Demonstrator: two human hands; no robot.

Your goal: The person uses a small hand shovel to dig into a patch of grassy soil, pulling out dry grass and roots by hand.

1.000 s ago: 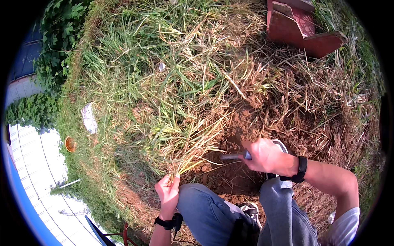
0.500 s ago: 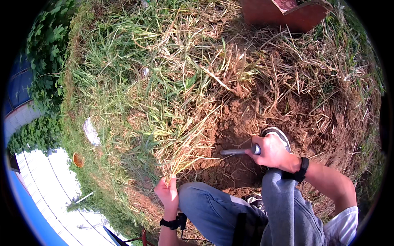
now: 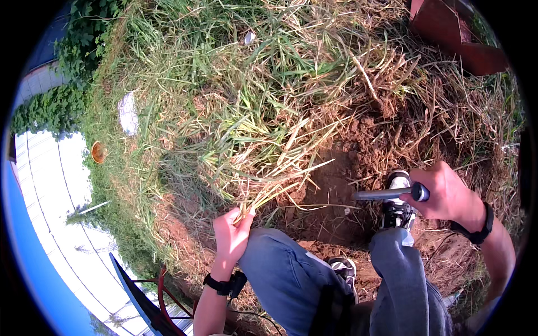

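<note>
My left hand is closed in a pinch around the end of a bunch of long, yellow-green grass. The blades fan out to the upper right over a patch of bare brown soil. My right hand is wrapped round the dark handle of a hand tool with a grey metal shaft. The shaft points left, over the right side of the bare soil and beside my shoe. I cannot tell what kind of tool it is.
A rust-red metal piece lies at the far right. Cut grass and straw cover the ground around the soil. White scrap and an orange round container lie on the left. A dark, red-framed object stands at lower left.
The view has shifted, so the ground and the red metal piece sit farther right. My right hand with the tool has moved right, off my shoe. My left hand keeps its hold on the grass.
</note>
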